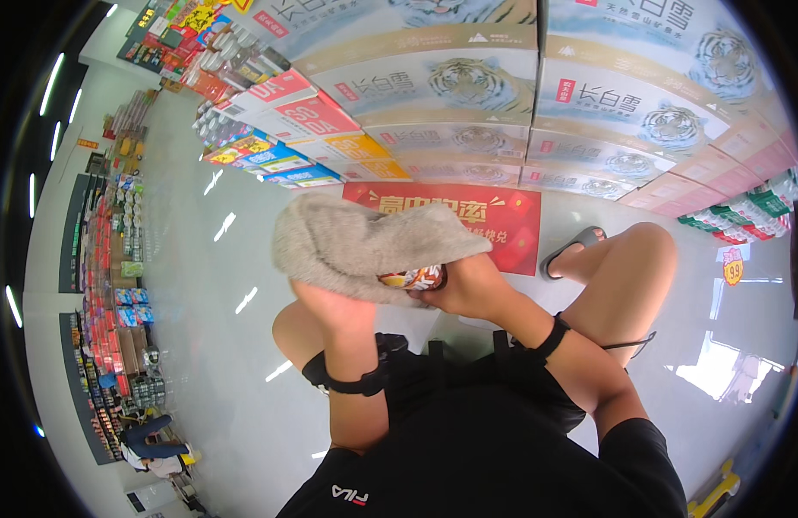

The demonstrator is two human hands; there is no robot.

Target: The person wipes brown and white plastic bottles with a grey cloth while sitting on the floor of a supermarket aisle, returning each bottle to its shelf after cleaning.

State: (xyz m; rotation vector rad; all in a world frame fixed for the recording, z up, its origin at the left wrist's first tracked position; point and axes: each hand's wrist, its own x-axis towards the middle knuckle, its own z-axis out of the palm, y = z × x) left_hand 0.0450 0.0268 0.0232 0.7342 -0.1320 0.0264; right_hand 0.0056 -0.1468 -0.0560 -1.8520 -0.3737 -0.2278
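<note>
A thick, fuzzy grey-beige cloth is draped over my left hand, whose fingers are hidden under its folds. The cloth wraps over a small container with a brown, white and yellow printed label. My right hand grips the dark end of this container, thumb on the near side. A corner of the cloth lies over the back of that hand. Both hands are close together in front of me, above my knees. Most of the container is covered, so its full shape cannot be told.
Stacked cartons of bottled water rise just ahead. Beside them on the left stand soda cartons and bottles. A red printed mat lies on the glossy floor. Wrapped bottle packs stand at right; a person is far left.
</note>
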